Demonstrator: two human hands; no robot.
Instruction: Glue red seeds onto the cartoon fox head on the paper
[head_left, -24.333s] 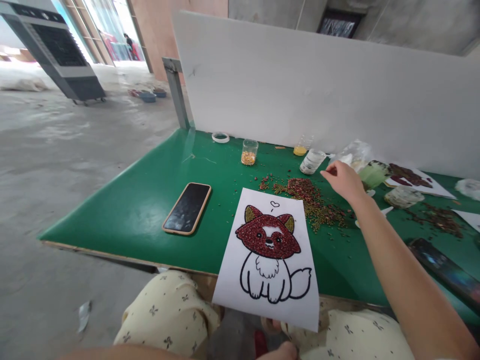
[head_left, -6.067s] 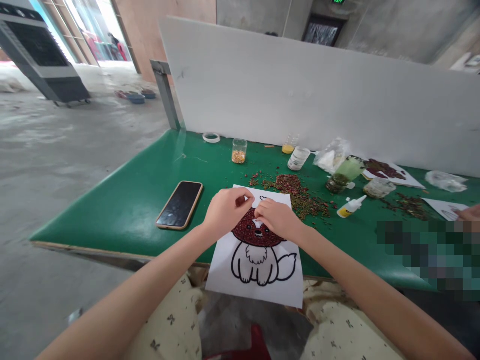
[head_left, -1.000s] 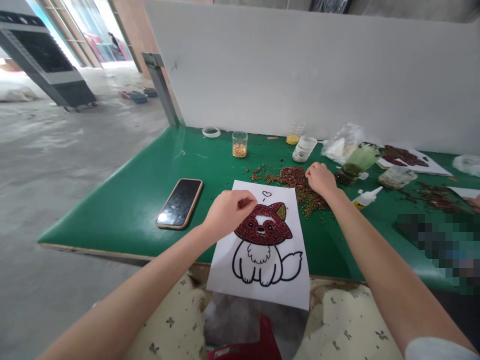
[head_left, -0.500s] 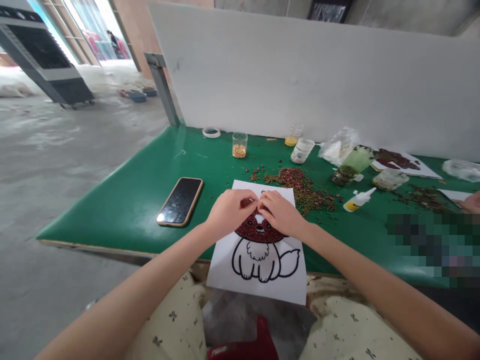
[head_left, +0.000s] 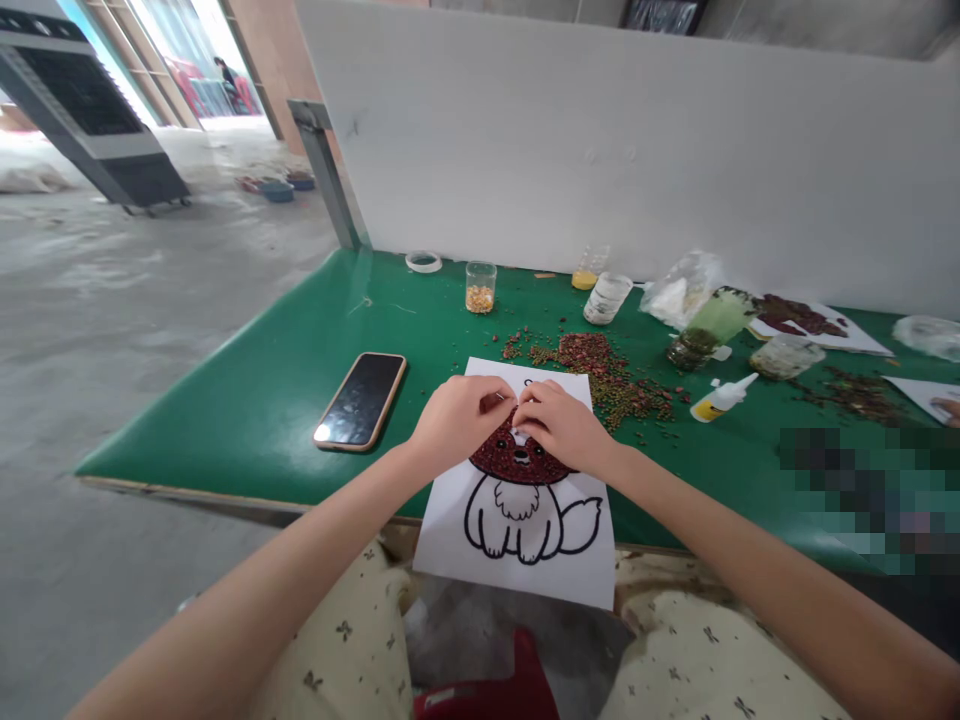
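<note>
Some yellow kernels (head_left: pixel 480 299) lie in a cup (head_left: pixel 481 272) beyond the drawing (head_left: pixel 516 518).

your right hand (head_left: pixel 561 424), a second ago at the seed pile (head_left: pixel 600 372), has come back over the upper fox sheet (head_left: pixel 517 520), beside your left hand (head_left: pixel 466 412), which earliest on was low by the sheet's bottom edge.

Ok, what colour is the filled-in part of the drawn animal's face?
The animal's face is mostly dark red, best seen in the head view.
</note>
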